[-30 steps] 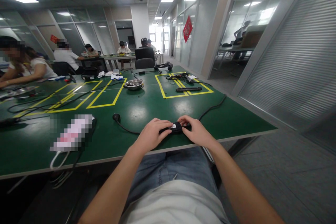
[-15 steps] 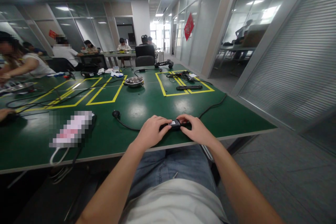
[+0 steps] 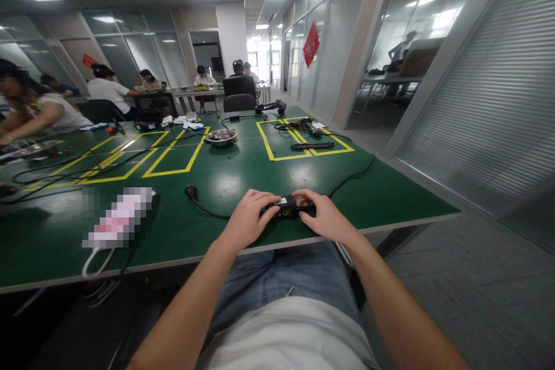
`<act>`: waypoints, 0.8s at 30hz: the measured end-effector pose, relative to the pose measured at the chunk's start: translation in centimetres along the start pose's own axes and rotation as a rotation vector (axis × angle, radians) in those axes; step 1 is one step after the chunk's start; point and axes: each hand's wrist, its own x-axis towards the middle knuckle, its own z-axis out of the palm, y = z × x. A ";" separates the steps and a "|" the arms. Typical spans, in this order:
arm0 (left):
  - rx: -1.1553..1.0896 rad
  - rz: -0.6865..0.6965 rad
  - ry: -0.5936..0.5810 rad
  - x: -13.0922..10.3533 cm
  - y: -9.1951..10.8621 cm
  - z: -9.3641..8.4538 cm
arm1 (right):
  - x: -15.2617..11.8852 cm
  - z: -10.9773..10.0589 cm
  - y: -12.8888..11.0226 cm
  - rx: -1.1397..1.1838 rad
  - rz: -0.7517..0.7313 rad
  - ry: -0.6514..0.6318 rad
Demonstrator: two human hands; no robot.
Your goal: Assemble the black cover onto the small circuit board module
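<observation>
- Pinches a black, white-labelled box (image 3: 286, 203) by its left end with the bare left hand (image 3: 248, 217).
- Curls the bare right hand (image 3: 323, 215) around its right end; cannot tell whether gripping.
- Lies between both, long axis left to right, near the front edge of the green table (image 3: 390, 203).
- Shows, farther left, a round black plug (image 3: 191, 192).

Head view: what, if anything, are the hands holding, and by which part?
A black in-line box: the left hand grips its left end; the right hand is around the cord at its right end, contact unclear.
</observation>
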 end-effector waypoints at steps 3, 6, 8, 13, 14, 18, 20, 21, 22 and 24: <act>0.008 0.025 -0.073 0.1 0.1 0.0 | 0.0 0.0 -0.2 -0.012 0.009 0.001; 0.010 0.024 -0.066 0.1 0.2 -0.1 | 0.0 0.0 -0.3 -0.037 0.009 -0.006; 0.018 0.024 -0.059 0.1 0.3 -0.1 | 0.0 0.0 -0.4 -0.049 0.008 -0.010; 0.039 0.026 -0.048 -0.1 0.5 -0.1 | 0.0 0.0 -0.4 -0.083 0.003 -0.003; 0.037 0.025 -0.049 -0.1 0.5 -0.1 | 0.0 0.0 -0.4 -0.089 0.000 -0.002; 0.023 -0.002 -0.051 -0.1 0.4 -0.1 | 0.0 -0.1 -0.5 -0.104 -0.007 -0.009; 0.004 -0.020 -0.062 -0.1 0.4 -0.1 | 0.0 -0.1 -0.5 -0.109 -0.004 -0.012; -0.010 -0.031 -0.066 -0.1 0.3 0.0 | 0.0 -0.1 -0.4 -0.105 -0.002 -0.010; -0.027 -0.050 -0.060 -0.1 0.2 0.0 | -0.1 -0.1 -0.4 -0.091 0.002 -0.007; -0.052 -0.119 -0.004 0.0 0.0 0.2 | -0.1 0.0 -0.3 -0.038 0.010 0.002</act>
